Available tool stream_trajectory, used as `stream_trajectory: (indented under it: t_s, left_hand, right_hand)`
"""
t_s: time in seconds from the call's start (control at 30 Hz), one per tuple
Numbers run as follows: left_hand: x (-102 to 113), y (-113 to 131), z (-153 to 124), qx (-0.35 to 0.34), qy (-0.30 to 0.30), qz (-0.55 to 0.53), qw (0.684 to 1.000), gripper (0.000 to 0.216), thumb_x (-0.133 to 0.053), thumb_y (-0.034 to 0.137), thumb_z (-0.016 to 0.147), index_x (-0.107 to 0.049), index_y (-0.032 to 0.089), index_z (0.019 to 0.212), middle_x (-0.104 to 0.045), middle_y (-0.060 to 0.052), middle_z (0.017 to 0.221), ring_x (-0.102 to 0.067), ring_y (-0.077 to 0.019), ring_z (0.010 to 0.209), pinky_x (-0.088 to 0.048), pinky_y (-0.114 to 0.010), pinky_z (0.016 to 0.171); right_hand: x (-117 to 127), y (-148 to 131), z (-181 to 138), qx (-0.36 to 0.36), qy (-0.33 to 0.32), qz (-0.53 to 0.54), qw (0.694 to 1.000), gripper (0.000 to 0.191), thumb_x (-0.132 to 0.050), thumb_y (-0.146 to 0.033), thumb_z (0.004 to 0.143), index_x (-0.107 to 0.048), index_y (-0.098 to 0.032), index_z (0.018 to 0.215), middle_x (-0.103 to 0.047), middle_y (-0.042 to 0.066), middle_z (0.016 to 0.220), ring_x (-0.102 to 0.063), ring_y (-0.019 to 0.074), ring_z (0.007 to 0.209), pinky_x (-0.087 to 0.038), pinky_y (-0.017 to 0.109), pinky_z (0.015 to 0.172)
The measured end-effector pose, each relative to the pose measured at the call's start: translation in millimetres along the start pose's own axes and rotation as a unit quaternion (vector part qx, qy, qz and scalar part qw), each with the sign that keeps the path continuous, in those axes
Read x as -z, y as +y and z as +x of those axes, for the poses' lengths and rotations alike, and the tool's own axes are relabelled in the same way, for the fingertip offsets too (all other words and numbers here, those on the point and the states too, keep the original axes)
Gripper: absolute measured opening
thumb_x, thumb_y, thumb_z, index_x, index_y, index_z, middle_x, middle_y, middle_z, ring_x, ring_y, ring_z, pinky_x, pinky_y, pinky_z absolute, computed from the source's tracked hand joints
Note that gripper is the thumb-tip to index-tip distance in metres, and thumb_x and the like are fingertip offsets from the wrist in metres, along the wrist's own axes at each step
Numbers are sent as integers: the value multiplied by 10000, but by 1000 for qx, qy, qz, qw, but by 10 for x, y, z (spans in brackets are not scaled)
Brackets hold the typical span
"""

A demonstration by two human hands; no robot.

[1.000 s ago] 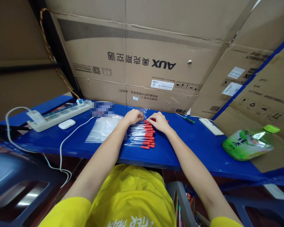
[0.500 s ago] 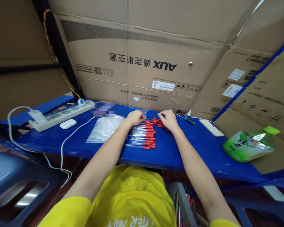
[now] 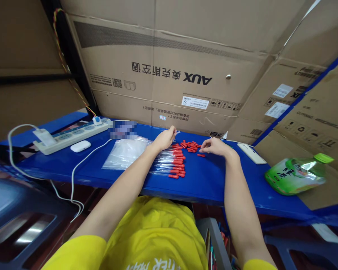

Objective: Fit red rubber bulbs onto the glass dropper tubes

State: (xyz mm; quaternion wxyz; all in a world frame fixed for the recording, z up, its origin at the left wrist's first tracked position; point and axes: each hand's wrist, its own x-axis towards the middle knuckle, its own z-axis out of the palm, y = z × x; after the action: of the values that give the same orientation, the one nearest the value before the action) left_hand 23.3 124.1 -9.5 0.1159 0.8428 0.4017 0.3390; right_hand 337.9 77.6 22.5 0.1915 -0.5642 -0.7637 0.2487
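Note:
My left hand is closed in a pinch around a thin clear tube, whose end sticks out past the fingertips. Below it lies a row of clear droppers with red rubber bulbs, bulbs pointing right. A heap of loose red bulbs sits between my hands. My right hand is right of that heap, thumb and fingertips drawn together at a single red rubber bulb just off the heap. The grip on this bulb is partly hidden.
Clear plastic bags lie left of the droppers. Further left are a power strip, a white case and a cable. A phone and a green-labelled bottle lie on the right. Cardboard walls the back.
My right hand has moved right and toward me, away from the heap, with one red bulb now beside its fingertips. My left hand has risen slightly and shifted right with the tube.

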Motion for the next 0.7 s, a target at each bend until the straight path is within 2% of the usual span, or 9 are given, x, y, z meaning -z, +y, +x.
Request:
stream_trajectory:
  t_s: [0.13,0.27,0.37,0.47,0.57,0.7]
  left_hand:
    - [-89,18,24,-5,28,-19,999,127,-453,270,1077,-545,197,1126,-747,-130,1001,-738,-262,938,-533,-355,859]
    - [-112,39,32,-35,10,-33,999,215,-421,338,1097,-575,208,1024,-748,-102,992,-719,-243,955,-525,-345,886]
    - [-103,87,22,-51,9,-39,998,269,-382,353,1110,-572,211,985,-736,-90,967,-701,-234,919,-510,-335,859]
    - [-98,161,10,-56,21,-43,997,294,-367,382,1119,-567,211,989,-715,-76,921,-681,-227,865,-490,-323,813]
    - [-99,241,0,-60,30,-49,997,329,-346,417,1128,-562,214,986,-689,-55,874,-661,-214,822,-471,-309,781]
    - [-93,315,-11,-68,35,-61,995,355,-327,435,1134,-545,215,961,-665,-45,835,-641,-205,778,-450,-302,745]
  right_hand:
    - [-12,50,-6,-37,-80,39,995,249,-933,-353,575,-815,-213,742,-765,29,664,-645,163,548,-478,255,490]
    - [-53,24,7,-46,-92,79,992,181,-891,-275,601,-752,-204,693,-749,26,638,-663,161,562,-485,238,490]
    - [-62,-61,9,-20,-39,100,994,209,-864,-290,656,-697,-203,744,-732,14,618,-669,165,563,-491,243,514]
    - [-94,-236,27,55,72,79,993,185,-806,-332,757,-698,-207,841,-752,13,668,-689,176,609,-513,266,582]
    - [-186,-469,62,135,179,71,972,235,-803,-389,797,-723,-208,924,-808,49,827,-741,216,727,-569,318,695]
    - [-352,-704,105,190,228,70,952,200,-743,-412,879,-731,-214,899,-819,66,882,-755,227,762,-586,342,757]
